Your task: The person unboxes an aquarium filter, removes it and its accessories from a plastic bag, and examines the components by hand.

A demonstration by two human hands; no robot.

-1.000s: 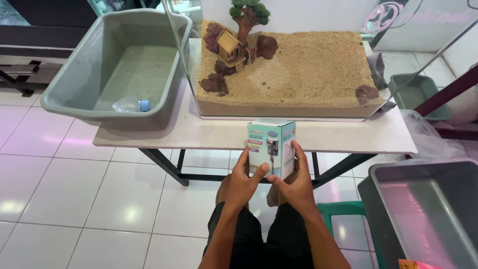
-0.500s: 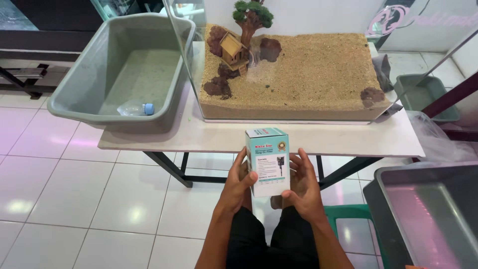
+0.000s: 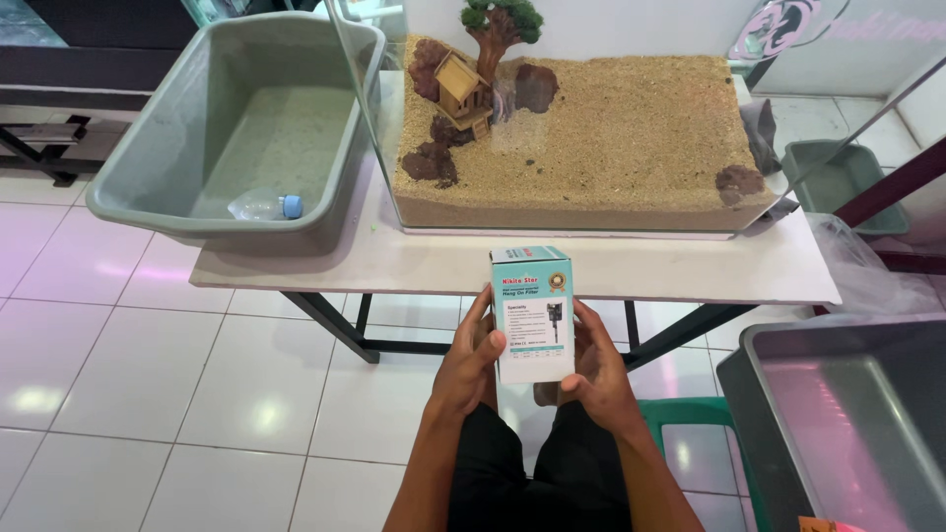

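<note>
The small carton (image 3: 532, 313), white with teal edges and a picture of a device on its face, stands upright in front of the person's lap, below the near edge of the tabletop (image 3: 690, 268) and not touching it. The left hand (image 3: 469, 361) cups the carton's left side, fingers curled against the edge; the right hand (image 3: 596, 369) does the same on the right, thumb along the side panel, so the carton is clamped between both palms with its printed face turned up toward the camera, seemingly so that face can be looked at. On the tabletop sits a glass tank (image 3: 581, 138) with a bed of sand; a little wooden house (image 3: 463, 91), a miniature tree (image 3: 501, 25) and dark rocks (image 3: 431, 161) cluster in its far left corner, leaving most of the sand open. Just beside the tank on the left, a grey plastic tub (image 3: 148, 177) overhangs the tabletop's end, with a clear bottle (image 3: 264, 206) with a blue cap lying on its side inside. Another grey tub (image 3: 838, 414) stands low at the right, over the tiled floor (image 3: 148, 374).
</note>
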